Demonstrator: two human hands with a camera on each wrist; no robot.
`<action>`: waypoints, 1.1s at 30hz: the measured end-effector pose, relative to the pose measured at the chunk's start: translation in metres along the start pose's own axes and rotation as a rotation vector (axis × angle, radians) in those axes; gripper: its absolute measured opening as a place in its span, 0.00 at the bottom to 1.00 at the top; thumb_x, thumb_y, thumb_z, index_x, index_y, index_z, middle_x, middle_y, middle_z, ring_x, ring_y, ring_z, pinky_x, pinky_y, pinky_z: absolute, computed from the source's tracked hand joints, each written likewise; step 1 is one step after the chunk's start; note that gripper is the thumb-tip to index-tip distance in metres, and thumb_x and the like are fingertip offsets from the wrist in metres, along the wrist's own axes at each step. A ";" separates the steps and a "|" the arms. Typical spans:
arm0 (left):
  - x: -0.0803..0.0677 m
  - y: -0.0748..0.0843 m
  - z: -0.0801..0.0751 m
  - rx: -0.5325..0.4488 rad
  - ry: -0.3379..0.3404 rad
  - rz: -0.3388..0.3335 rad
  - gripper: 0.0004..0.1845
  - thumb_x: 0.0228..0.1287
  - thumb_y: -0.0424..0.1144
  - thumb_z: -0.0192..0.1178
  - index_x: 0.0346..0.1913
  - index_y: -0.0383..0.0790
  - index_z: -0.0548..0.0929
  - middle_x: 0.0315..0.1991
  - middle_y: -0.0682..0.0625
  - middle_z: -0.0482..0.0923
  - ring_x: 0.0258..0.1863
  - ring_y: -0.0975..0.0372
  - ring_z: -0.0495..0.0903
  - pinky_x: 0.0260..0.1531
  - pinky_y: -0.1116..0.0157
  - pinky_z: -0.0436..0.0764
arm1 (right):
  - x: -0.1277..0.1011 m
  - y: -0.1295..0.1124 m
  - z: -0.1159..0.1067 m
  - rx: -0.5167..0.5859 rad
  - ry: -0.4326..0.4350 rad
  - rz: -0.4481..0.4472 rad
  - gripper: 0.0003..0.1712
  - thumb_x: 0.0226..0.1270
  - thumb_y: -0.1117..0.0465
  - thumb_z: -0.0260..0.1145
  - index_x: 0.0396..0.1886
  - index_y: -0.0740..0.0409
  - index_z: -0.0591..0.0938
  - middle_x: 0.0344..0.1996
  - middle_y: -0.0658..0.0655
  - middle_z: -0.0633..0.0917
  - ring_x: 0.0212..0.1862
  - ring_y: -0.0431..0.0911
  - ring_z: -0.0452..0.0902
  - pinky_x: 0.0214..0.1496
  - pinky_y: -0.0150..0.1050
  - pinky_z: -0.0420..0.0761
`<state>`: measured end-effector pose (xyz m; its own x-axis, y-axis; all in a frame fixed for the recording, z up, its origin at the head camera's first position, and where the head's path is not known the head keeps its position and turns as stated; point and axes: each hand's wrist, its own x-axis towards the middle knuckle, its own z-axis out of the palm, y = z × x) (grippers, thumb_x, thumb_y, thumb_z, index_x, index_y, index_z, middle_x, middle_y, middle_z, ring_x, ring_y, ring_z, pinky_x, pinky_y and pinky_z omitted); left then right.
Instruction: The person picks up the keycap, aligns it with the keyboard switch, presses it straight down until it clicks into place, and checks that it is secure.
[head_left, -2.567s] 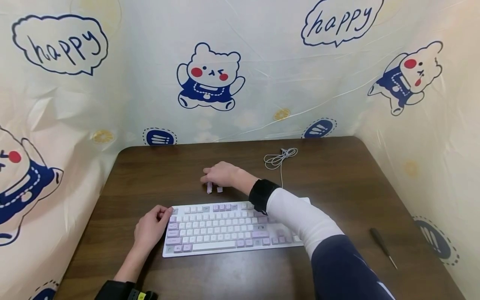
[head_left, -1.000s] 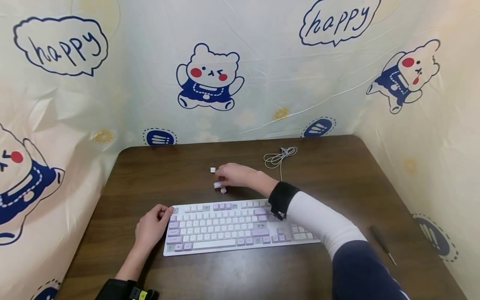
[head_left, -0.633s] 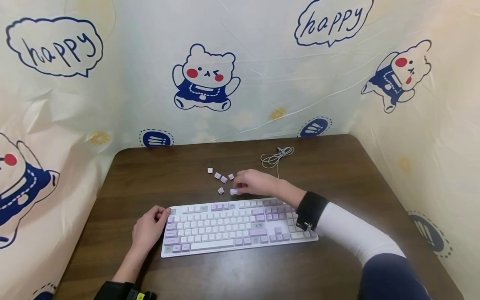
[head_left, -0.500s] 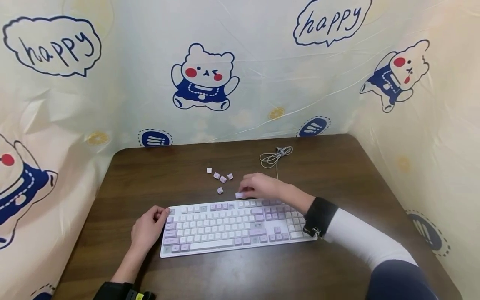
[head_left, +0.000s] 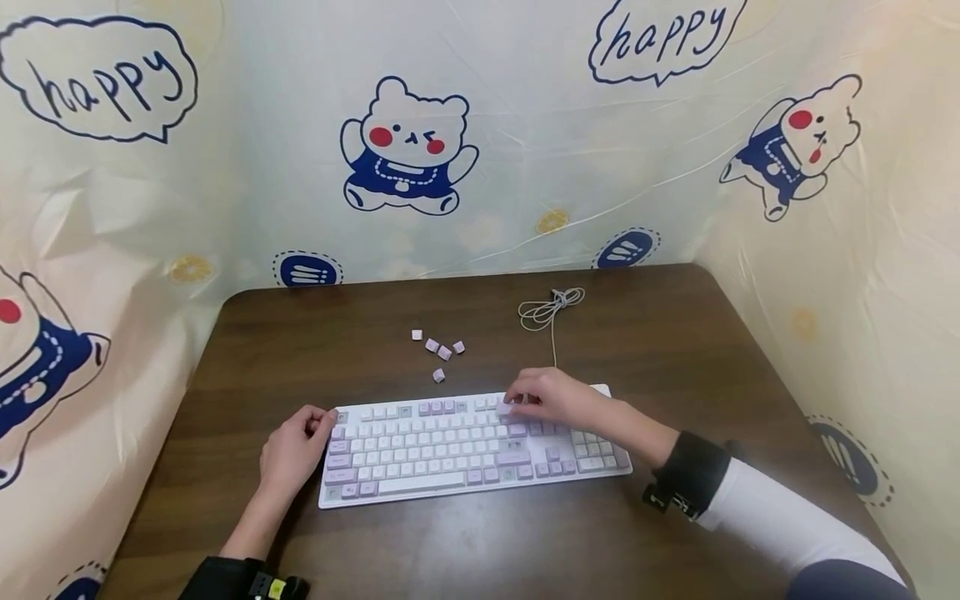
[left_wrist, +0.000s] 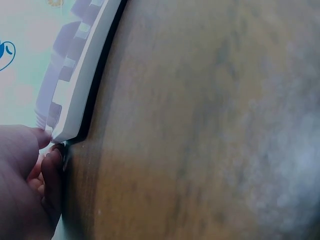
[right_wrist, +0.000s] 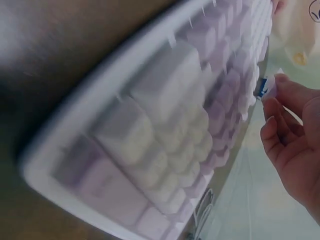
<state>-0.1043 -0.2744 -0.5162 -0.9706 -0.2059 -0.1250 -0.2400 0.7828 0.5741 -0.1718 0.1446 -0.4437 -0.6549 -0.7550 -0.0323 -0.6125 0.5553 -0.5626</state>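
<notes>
A white keyboard (head_left: 420, 454) with white and lilac keys lies on the brown table. My left hand (head_left: 291, 450) grips its back left corner, the thumb on top and a finger beneath in the left wrist view. Over the keyboard's back edge, right of the middle, my right hand (head_left: 551, 396) pinches a small pale keycap (right_wrist: 271, 87) between thumb and forefinger. A blue piece shows at the keycap's end in the right wrist view. Several loose keycaps (head_left: 444, 353) in white and lilac lie on the table behind the keyboard.
A bundled white cable (head_left: 551, 310) lies toward the back of the table (head_left: 337, 342), its lead running to the keyboard. My right forearm mostly covers a dark screwdriver handle (head_left: 738, 448) at the right. Patterned sheeting (head_left: 525, 150) surrounds the table's back and sides.
My right hand has brought the keycap from among the loose ones behind the keyboard rightward and nearer, over the keyboard's back edge. The left hand has stayed at the corner.
</notes>
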 end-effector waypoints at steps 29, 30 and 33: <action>0.002 0.003 0.000 -0.007 -0.017 -0.032 0.24 0.79 0.56 0.53 0.49 0.36 0.82 0.34 0.45 0.78 0.35 0.51 0.75 0.37 0.55 0.64 | -0.022 -0.033 0.033 -0.249 -0.013 0.061 0.08 0.69 0.63 0.73 0.45 0.57 0.85 0.37 0.53 0.82 0.36 0.43 0.78 0.43 0.36 0.82; 0.002 0.003 0.000 -0.008 -0.018 -0.032 0.24 0.79 0.57 0.53 0.49 0.36 0.82 0.34 0.45 0.78 0.35 0.51 0.75 0.37 0.55 0.64 | -0.022 -0.035 0.033 -0.257 -0.017 0.060 0.07 0.69 0.64 0.73 0.45 0.57 0.85 0.37 0.53 0.82 0.35 0.43 0.77 0.42 0.36 0.82; 0.002 0.003 -0.002 -0.012 -0.024 -0.031 0.25 0.79 0.58 0.53 0.50 0.35 0.82 0.34 0.45 0.78 0.35 0.51 0.75 0.37 0.55 0.64 | -0.019 -0.038 0.031 -0.264 -0.023 0.045 0.05 0.69 0.65 0.73 0.42 0.58 0.85 0.34 0.53 0.81 0.33 0.42 0.75 0.38 0.36 0.80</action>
<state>-0.1070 -0.2736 -0.5132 -0.9630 -0.2155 -0.1621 -0.2697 0.7692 0.5794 -0.1223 0.1275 -0.4477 -0.6757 -0.7336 -0.0726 -0.6792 0.6578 -0.3256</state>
